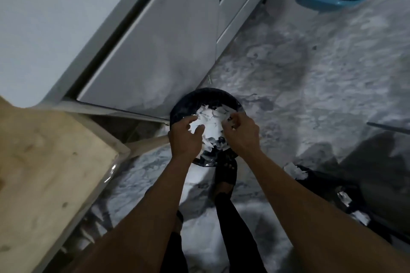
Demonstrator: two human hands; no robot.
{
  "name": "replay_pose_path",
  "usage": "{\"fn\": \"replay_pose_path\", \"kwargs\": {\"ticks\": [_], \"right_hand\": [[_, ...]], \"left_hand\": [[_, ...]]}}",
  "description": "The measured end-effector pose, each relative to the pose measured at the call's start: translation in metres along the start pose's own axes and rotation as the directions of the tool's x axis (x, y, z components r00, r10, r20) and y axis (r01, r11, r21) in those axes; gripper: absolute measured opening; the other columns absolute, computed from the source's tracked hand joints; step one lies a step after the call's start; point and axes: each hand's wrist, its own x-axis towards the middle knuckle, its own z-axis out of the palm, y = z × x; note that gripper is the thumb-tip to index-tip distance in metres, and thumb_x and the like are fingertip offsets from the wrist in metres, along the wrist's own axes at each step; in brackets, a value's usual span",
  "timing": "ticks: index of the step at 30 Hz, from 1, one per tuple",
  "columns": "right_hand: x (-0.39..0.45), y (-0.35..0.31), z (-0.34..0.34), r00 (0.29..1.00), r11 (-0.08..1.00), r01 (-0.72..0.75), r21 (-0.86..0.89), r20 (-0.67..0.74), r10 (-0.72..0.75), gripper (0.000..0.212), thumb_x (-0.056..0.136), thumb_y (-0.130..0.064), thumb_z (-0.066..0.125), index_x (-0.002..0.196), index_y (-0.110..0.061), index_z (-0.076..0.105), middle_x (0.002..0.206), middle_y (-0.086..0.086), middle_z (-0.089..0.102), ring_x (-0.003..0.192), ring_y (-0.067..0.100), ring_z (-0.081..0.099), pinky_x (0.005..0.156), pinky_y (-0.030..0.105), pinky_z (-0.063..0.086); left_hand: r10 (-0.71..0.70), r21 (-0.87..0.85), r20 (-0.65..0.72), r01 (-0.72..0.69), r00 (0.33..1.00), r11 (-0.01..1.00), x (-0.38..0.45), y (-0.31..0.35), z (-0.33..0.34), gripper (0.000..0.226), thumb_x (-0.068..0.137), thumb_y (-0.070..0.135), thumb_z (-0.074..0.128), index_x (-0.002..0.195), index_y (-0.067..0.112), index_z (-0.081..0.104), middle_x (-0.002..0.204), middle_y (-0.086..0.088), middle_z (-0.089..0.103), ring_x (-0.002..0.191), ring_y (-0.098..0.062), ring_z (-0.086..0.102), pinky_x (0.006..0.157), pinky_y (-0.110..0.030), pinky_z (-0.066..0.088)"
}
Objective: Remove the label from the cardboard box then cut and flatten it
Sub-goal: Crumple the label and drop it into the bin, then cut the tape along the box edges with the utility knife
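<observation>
**Both hands over the bin, paper scraps everywhere**

Grip first: the left hand (186,137) hangs over the black round bin (199,99) with fingers loosely spread, fingertips touching the pile of torn white paper scraps (210,122). I can't tell if it's really pinching any. The right hand (243,132) is curled narrow at the bin's 3 o'clock rim, seemingly with a small white bit in its fingers, but it's too blurry to be sure.

The cardboard box (44,173) sits at 9 o'clock from the bin, a big tan flap tilted up, well apart from both hands.

Around it: white cabinet doors (168,46) from 10 to 12 o'clock, marbled grey floor (310,86), a blue basin (321,2) with white stuff in it at 1 o'clock, and more scraps on a dark bag (328,188) at 4 o'clock. A sandalled foot (225,175) is just below the bin. No readable writing anywhere.
</observation>
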Motion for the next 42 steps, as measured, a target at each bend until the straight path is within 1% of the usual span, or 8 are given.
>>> {"fn": "replay_pose_path", "kwargs": {"ticks": [3,10,14,20,27,33,37,42], "right_hand": [[0.001,0.004,0.002,0.998,0.998,-0.059,0.021,0.021,0.059,0.041,0.089,-0.029,0.065,0.125,-0.011,0.06,0.117,0.009,0.068,0.106,0.022,0.064,0.084,0.022,0.041],[-0.022,-0.04,-0.032,0.998,0.992,-0.068,0.102,0.013,0.067,0.036,0.089,-0.033,0.065,0.117,-0.011,0.062,0.109,0.008,0.07,0.102,0.022,0.065,0.094,0.038,0.051],[-0.059,-0.076,-0.058,1.0,0.99,-0.01,0.138,-0.013,0.012,0.034,0.088,-0.029,0.066,0.117,-0.013,0.062,0.107,0.008,0.07,0.102,0.025,0.065,0.094,0.043,0.052],[-0.137,-0.116,-0.079,0.999,0.976,0.051,0.211,-0.022,-0.048,0.031,0.09,-0.029,0.065,0.119,-0.021,0.062,0.106,-0.001,0.068,0.107,0.02,0.063,0.1,0.04,0.049],[-0.252,-0.162,-0.055,0.976,0.943,0.214,0.255,-0.007,-0.22,0.035,0.09,-0.026,0.063,0.125,-0.022,0.061,0.107,-0.003,0.067,0.088,0.009,0.063,0.073,0.023,0.05],[-0.338,-0.191,0.006,0.902,0.895,0.391,0.216,0.105,-0.419,0.029,0.088,-0.025,0.067,0.117,-0.022,0.065,0.102,-0.002,0.071,0.087,0.011,0.067,0.086,0.029,0.053],[-0.372,-0.192,0.051,0.851,0.888,0.443,0.126,0.253,-0.46,0.026,0.088,-0.025,0.066,0.113,-0.024,0.066,0.1,-0.003,0.072,0.082,0.007,0.068,0.076,0.02,0.052],[-0.384,-0.201,0.1,0.82,0.894,0.446,0.045,0.378,-0.429,0.022,0.086,-0.026,0.068,0.107,-0.021,0.069,0.091,-0.005,0.07,0.081,0.013,0.068,0.077,0.041,0.059]], "left_hand": [[-0.027,0.011,-0.009,0.027,1.0,1.0,0.0,-0.004,0.0,0.022,0.076,0.031,0.077,0.097,0.034,0.071,0.094,0.007,0.071,0.094,-0.019,0.07,0.093,-0.051,0.054],[0.044,-0.025,-0.033,-0.044,0.999,0.999,-0.039,0.059,-0.036,0.032,0.084,0.022,0.076,0.114,0.012,0.073,0.106,-0.004,0.075,0.098,-0.016,0.068,0.093,-0.037,0.055],[0.078,-0.084,-0.066,-0.083,0.995,0.993,-0.079,0.085,-0.074,0.023,0.086,0.014,0.074,0.108,0.008,0.072,0.083,0.009,0.066,0.076,-0.007,0.064,0.077,-0.02,0.052],[0.153,-0.082,-0.095,-0.161,0.984,0.984,-0.139,0.09,-0.144,0.032,0.089,0.022,0.072,0.12,0.011,0.069,0.11,0.001,0.07,0.096,-0.012,0.064,0.088,-0.021,0.049],[0.247,-0.106,-0.197,-0.271,0.949,0.957,-0.209,0.041,-0.248,0.025,0.086,0.024,0.075,0.109,0.014,0.073,0.099,0.003,0.074,0.089,-0.01,0.07,0.087,-0.031,0.057],[0.239,-0.128,-0.339,-0.296,0.91,0.947,-0.263,-0.038,-0.337,0.024,0.086,0.023,0.075,0.109,0.016,0.074,0.095,0.005,0.074,0.086,-0.002,0.066,0.077,-0.011,0.049],[0.131,-0.156,-0.432,-0.217,0.892,0.964,-0.293,-0.098,-0.371,0.023,0.086,0.022,0.076,0.108,0.015,0.074,0.098,0.006,0.074,0.087,-0.002,0.067,0.08,-0.018,0.052],[-0.037,-0.237,-0.515,-0.101,0.856,0.966,-0.305,-0.154,-0.397,0.028,0.087,0.021,0.075,0.113,0.011,0.073,0.097,0.005,0.072,0.091,-0.01,0.068,0.083,-0.025,0.05]]}}
